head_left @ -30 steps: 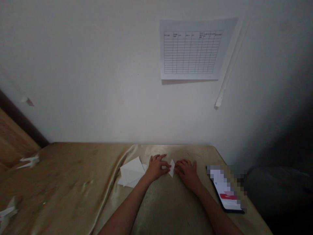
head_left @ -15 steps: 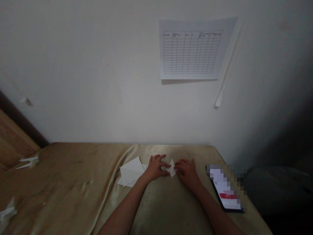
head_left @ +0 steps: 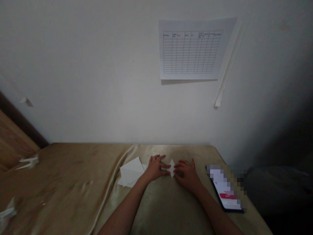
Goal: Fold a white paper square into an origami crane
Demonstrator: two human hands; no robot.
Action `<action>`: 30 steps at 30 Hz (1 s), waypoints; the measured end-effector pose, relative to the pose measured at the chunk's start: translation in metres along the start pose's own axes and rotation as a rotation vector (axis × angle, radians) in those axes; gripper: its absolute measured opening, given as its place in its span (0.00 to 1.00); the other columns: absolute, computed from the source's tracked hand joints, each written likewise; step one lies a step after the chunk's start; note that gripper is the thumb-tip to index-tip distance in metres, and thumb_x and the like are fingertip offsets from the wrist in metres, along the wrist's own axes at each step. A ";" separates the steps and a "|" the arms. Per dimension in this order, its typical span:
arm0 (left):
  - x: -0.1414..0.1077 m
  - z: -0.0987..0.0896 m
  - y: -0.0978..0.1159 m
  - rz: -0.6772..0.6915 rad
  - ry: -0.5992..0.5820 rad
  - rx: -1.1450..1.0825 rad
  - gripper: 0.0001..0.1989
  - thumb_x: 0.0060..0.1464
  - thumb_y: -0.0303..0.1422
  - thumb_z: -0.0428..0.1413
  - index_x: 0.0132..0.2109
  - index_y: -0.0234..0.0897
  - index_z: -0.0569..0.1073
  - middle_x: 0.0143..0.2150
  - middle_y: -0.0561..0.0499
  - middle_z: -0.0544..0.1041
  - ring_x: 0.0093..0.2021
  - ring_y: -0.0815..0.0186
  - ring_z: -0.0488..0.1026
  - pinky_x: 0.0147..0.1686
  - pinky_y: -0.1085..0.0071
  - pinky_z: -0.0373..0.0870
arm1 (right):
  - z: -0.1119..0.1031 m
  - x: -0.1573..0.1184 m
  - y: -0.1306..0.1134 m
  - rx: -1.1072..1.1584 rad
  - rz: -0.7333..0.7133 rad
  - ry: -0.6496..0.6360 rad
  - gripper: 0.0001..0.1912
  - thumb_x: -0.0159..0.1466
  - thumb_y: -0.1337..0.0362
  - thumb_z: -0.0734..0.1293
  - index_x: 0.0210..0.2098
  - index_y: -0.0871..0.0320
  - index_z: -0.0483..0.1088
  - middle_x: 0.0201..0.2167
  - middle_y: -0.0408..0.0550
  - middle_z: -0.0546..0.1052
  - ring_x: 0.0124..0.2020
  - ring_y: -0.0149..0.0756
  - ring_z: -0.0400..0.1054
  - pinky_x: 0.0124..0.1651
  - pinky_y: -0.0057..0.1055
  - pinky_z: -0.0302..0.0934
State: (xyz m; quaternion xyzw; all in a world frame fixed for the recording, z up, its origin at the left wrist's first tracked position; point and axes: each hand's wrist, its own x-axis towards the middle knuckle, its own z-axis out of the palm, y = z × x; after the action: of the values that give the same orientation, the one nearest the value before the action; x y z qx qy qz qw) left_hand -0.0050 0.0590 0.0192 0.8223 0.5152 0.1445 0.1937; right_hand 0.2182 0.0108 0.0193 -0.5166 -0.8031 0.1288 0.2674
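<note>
A small diamond-shaped piece of folded white paper [head_left: 172,168] lies on the cloth-covered table between my two hands. My left hand [head_left: 156,168] touches its left side with thumb and index finger, the other fingers spread apart. From the right, my right hand [head_left: 186,170] rests its fingertips at the paper's right edge, with one finger raised. Left of my left hand lies a loose pile of white paper sheets [head_left: 132,172], partly covered by my left wrist.
A phone [head_left: 226,189], partly pixelated, lies on the right of the gold tablecloth [head_left: 166,209]. Folded white paper pieces [head_left: 30,161] sit at the far left, another [head_left: 8,212] nearer. A printed table sheet [head_left: 192,50] hangs on the wall.
The fingers of my right hand have shifted slightly at the paper's right edge, the thumb a little lower. My left hand and the paper look almost unmoved.
</note>
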 end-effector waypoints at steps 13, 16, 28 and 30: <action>0.001 0.003 0.000 -0.002 0.020 0.005 0.17 0.51 0.52 0.61 0.48 0.58 0.80 0.69 0.54 0.64 0.69 0.46 0.53 0.66 0.38 0.38 | 0.002 0.000 -0.001 -0.035 -0.006 -0.017 0.07 0.62 0.60 0.66 0.36 0.47 0.78 0.47 0.44 0.79 0.59 0.46 0.63 0.66 0.67 0.23; 0.003 0.005 0.002 -0.020 0.031 0.002 0.16 0.53 0.51 0.60 0.47 0.56 0.81 0.69 0.55 0.64 0.69 0.47 0.53 0.66 0.38 0.37 | 0.000 -0.001 -0.003 -0.034 -0.008 -0.006 0.07 0.62 0.59 0.66 0.37 0.46 0.77 0.47 0.43 0.79 0.59 0.46 0.63 0.66 0.67 0.23; 0.004 0.006 0.004 -0.035 0.038 -0.025 0.12 0.55 0.49 0.59 0.44 0.58 0.81 0.67 0.57 0.67 0.69 0.47 0.54 0.66 0.35 0.35 | 0.007 -0.001 0.003 -0.049 -0.033 0.008 0.08 0.63 0.62 0.65 0.38 0.49 0.77 0.48 0.46 0.79 0.60 0.49 0.62 0.65 0.70 0.21; 0.004 0.006 0.003 -0.029 0.037 -0.026 0.12 0.55 0.50 0.59 0.44 0.57 0.81 0.67 0.56 0.67 0.69 0.47 0.54 0.66 0.35 0.35 | 0.011 -0.001 0.004 -0.072 -0.046 0.019 0.09 0.65 0.62 0.64 0.39 0.49 0.76 0.47 0.46 0.79 0.60 0.48 0.63 0.65 0.70 0.21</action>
State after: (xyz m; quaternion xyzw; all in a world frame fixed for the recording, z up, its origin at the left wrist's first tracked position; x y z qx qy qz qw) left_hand 0.0017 0.0603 0.0153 0.8092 0.5288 0.1636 0.1968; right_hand 0.2155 0.0123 0.0084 -0.5085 -0.8164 0.0887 0.2590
